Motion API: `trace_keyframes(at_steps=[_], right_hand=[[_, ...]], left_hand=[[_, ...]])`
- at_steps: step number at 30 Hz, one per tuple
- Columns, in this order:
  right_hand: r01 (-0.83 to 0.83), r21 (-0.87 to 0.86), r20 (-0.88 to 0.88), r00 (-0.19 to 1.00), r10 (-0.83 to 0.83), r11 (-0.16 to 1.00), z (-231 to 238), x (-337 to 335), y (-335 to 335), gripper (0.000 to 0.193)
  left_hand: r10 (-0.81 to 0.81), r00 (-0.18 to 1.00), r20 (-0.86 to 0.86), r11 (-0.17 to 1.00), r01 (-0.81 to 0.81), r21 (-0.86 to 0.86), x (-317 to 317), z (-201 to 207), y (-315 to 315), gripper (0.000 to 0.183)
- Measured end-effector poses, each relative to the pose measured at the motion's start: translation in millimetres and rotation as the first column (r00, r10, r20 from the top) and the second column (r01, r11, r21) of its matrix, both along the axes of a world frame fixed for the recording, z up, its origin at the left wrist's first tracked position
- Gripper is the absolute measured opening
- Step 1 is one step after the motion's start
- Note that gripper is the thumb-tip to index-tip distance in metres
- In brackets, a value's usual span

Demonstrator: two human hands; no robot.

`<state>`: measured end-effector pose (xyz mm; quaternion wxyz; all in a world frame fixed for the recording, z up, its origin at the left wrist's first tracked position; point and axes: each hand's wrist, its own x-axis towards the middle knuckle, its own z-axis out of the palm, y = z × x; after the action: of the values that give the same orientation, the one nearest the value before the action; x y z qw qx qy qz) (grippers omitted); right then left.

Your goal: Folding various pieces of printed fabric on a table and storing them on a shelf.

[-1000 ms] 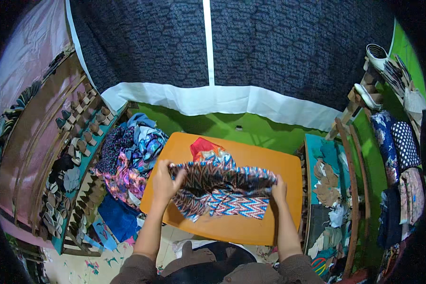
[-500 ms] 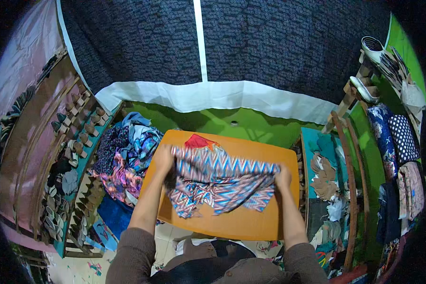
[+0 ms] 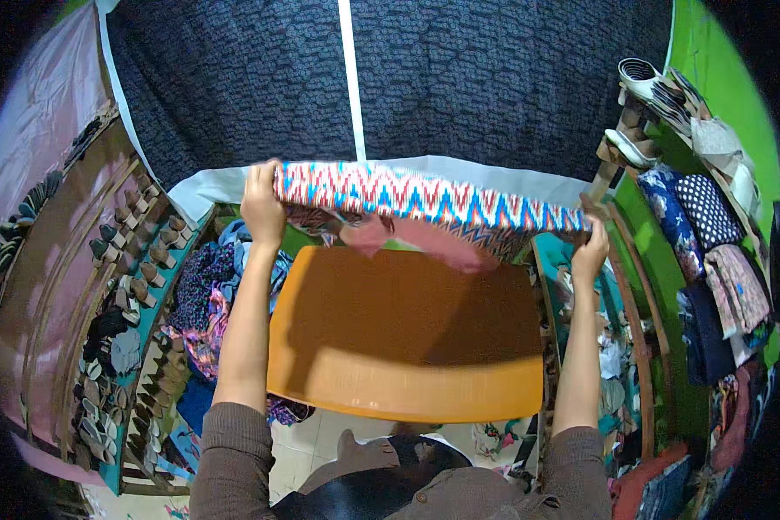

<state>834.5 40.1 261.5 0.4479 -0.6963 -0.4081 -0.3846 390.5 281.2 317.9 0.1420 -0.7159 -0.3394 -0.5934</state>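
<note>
Zigzag cloth (image 3: 425,201): thin woven fabric, matt, printed in red, blue and white; soft, pink underside showing.
Desk (image 3: 407,338): orange top, smooth, slight sheen, looks like plastic or laminate.
Curtain (image 3: 390,87): dark patterned cloth, matt.
Rack (image 3: 52,295): brown wood, dull finish.
Sleeves (image 3: 234,459): brown knit, ribbed.

- The orange table (image 3: 407,347) has a bare top, open to a hand from its near edge.
- Above its far edge, the zigzag cloth (image 3: 425,198) spans between the left hand (image 3: 263,206) and right hand (image 3: 591,256), barring the way beyond.
- Left of the table, a heap of clothes (image 3: 204,299) crowds the gap.
- Right of the table, a wooden rack (image 3: 633,347) stands close.
</note>
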Motion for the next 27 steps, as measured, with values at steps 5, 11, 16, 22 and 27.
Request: trace_keyframes(at_steps=[5,11,16,22,27], right_hand=[[-0.031,-0.319,0.092,0.994,0.063,0.947,-69.3,-37.1,-82.5,0.018],[0.034,-0.672,0.112,0.992,0.056,0.74,-134.4,-104.2,-158.3,0.032],[-0.024,-0.684,-0.022,1.0,0.012,0.729,-169.0,-153.1,-204.4,0.033],[-0.079,-0.739,-0.201,0.974,-0.108,0.669,-187.2,-196.1,-256.7,0.026],[-0.197,-0.761,-0.357,0.923,-0.146,0.618,-175.1,-219.3,-273.3,0.028]], left_hand=[[0.028,0.973,-0.228,0.989,-0.06,-0.133,-65.5,-86.3,-40.1,0.02],[-0.059,0.788,-0.612,0.969,-0.101,-0.224,-157.8,-165.6,-76.7,0.026],[-0.099,0.757,-0.646,0.944,-0.134,-0.302,-222.1,-210.3,-100.4,0.017],[-0.214,0.722,-0.658,0.908,-0.102,-0.407,-267.5,-233.4,-133.5,0.016],[-0.301,0.743,-0.598,0.827,-0.108,-0.551,-288.5,-233.2,-155.4,0.02]])
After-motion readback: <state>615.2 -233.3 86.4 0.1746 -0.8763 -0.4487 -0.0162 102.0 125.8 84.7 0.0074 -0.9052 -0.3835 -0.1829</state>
